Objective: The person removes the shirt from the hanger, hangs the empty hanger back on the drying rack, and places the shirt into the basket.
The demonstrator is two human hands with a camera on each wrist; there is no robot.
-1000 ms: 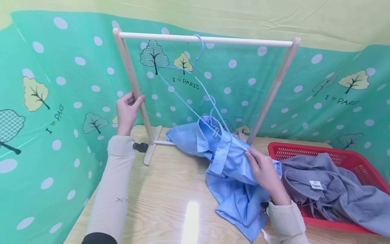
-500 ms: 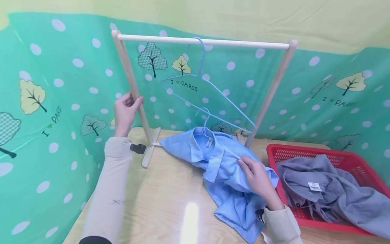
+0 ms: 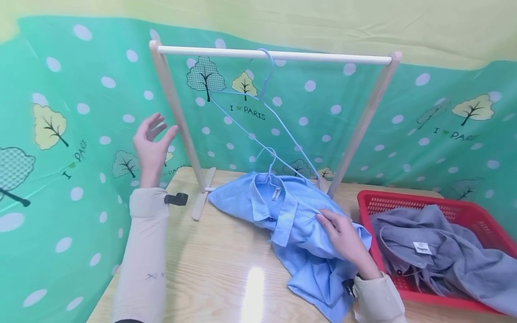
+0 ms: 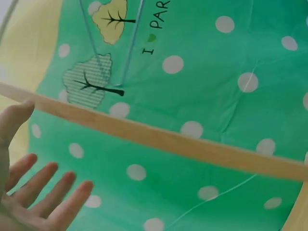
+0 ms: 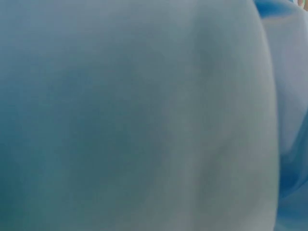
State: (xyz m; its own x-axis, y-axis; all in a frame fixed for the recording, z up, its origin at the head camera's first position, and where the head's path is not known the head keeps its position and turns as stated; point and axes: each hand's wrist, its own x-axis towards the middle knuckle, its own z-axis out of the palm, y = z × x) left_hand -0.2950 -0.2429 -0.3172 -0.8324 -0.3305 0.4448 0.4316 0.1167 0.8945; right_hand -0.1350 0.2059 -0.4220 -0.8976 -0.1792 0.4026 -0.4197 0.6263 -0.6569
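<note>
The right hand (image 3: pixel 343 237) grips the blue shirt (image 3: pixel 295 224) lying on the table (image 3: pixel 218 269) right under it, so it should lift slowly, while the left hand (image 3: pixel 151 146) hangs open, fingers spread, just beside the wooden rack (image 3: pixel 177 112).

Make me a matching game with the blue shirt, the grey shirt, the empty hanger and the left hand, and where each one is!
Things:
1. blue shirt
2. grey shirt
3. empty hanger
4. left hand

Places:
A. hooked on the rack's top bar
B. lying in the red basket
C. up in the air beside the rack's left post, fingers spread
D. on the wooden table, under the right hand

Pairs: 1-D, 2-B, 3-A, 4-C
</note>
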